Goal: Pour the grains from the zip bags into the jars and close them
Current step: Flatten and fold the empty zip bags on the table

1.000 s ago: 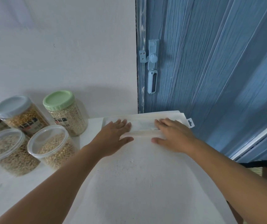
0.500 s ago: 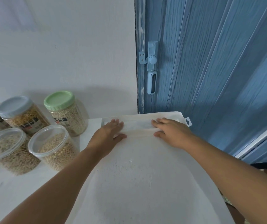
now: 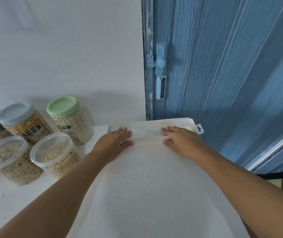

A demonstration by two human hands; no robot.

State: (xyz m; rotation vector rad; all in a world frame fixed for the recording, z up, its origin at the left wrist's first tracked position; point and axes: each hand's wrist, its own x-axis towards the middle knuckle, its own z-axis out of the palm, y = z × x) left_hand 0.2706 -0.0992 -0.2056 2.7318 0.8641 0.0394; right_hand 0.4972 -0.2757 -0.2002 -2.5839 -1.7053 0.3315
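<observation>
Both the left hand [image 3: 113, 143] and the right hand [image 3: 182, 141] lie flat, apart, pressing the flat white zip bags [image 3: 147, 133] at the table's far edge. 5 filled jars stand left. Pushing might slide the bags off.

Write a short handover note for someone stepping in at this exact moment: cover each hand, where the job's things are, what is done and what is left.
Left hand and right hand: both flat, fingers straight, pressing the stack of flat, empty-looking zip bags at the table's far edge.
Five grain-filled jars stand at left: green-lidded jar, blue-lidded jar, two clear-lidded jars, one partly out of view.
Done: visible jars filled and lidded.
Left: apparently only tidying the bags.
</observation>
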